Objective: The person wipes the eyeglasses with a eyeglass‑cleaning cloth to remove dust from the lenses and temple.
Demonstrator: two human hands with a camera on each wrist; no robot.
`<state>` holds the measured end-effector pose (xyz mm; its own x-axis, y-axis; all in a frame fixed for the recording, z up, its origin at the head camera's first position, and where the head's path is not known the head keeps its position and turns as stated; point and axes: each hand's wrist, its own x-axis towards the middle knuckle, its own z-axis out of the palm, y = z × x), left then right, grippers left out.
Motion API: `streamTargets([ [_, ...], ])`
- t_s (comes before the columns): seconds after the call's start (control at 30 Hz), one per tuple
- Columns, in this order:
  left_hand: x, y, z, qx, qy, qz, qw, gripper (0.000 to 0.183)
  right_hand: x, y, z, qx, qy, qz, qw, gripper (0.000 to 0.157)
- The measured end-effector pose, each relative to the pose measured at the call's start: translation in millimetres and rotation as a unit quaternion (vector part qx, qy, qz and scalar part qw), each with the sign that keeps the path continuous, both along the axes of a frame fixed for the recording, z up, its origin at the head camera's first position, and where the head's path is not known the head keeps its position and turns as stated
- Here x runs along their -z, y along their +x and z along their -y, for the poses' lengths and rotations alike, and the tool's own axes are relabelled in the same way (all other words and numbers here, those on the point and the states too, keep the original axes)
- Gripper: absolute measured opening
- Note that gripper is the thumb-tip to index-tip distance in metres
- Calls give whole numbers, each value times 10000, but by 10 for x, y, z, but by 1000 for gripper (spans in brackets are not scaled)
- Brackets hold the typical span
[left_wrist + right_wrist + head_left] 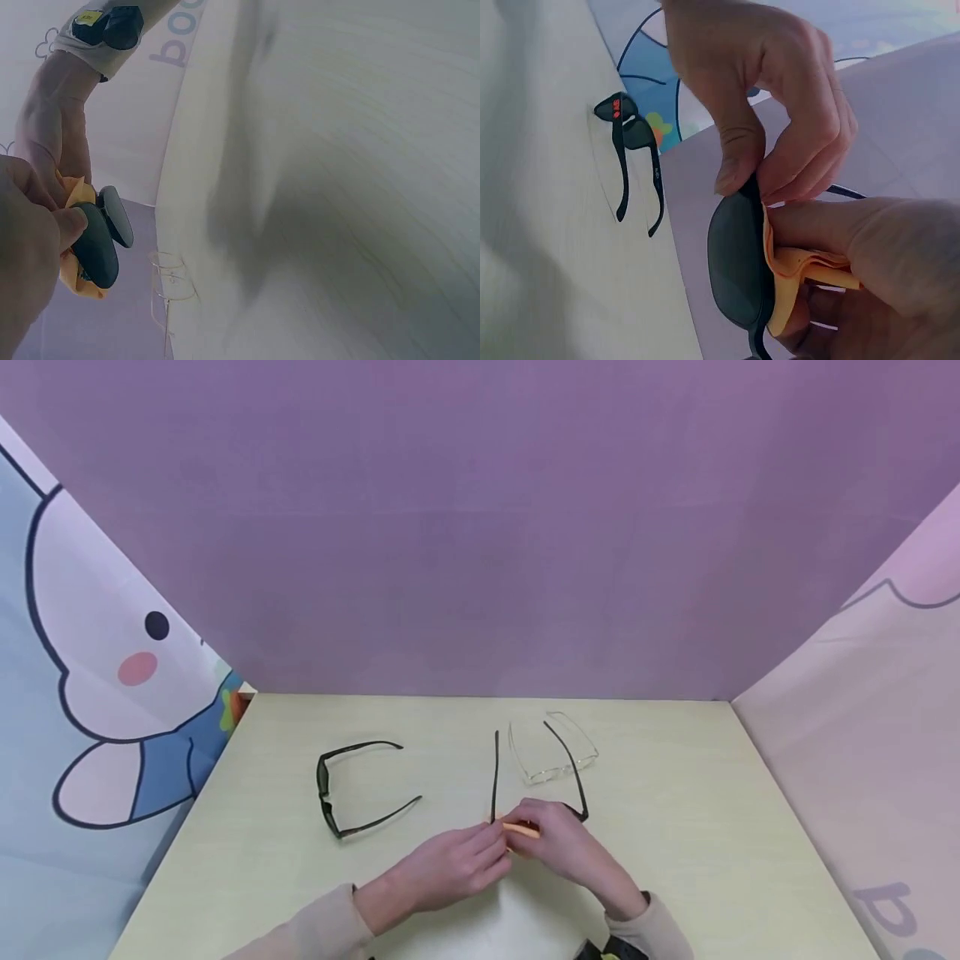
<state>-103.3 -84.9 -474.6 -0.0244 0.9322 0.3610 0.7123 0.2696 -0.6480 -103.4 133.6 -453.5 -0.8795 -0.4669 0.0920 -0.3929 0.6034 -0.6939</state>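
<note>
A pair of dark sunglasses (pixel 739 262) is held between both hands above the table, its arms pointing away in the head view. My left hand (pixel 459 864) pinches one outer corner of the frame between thumb and fingers. An orange cloth (pixel 789 281) lies against the back of the lens in the right wrist view. With its fingers bent around that cloth, my right hand (pixel 557 842) grips the cloth and the sunglasses from the other side. In the left wrist view, both dark lenses show beside the cloth, and the left thumb presses one of them.
Another pair of black sunglasses (pixel 324 781) rests with arms spread on the left of the pale table (pixel 675 827). Clear-framed glasses (pixel 551 774) lie behind the hands. A purple panel (pixel 480 568) stands at the back, with printed cloths on both sides.
</note>
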Motion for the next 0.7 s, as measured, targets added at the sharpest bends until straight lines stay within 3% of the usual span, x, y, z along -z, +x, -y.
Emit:
streamTargets([
  [0.27,3,7,-19,15,-59,-23,10000,44,-11,-9,5,472,623,-636,9949,5],
  [0.5,-8,13,-25,16,9,-77,10000,44,-11,6,7,70,274,-231,9993,5],
  [0.7,-19,33,-36,18,-48,30,10000,46,-23,30,17,363,640,-820,9939,5],
])
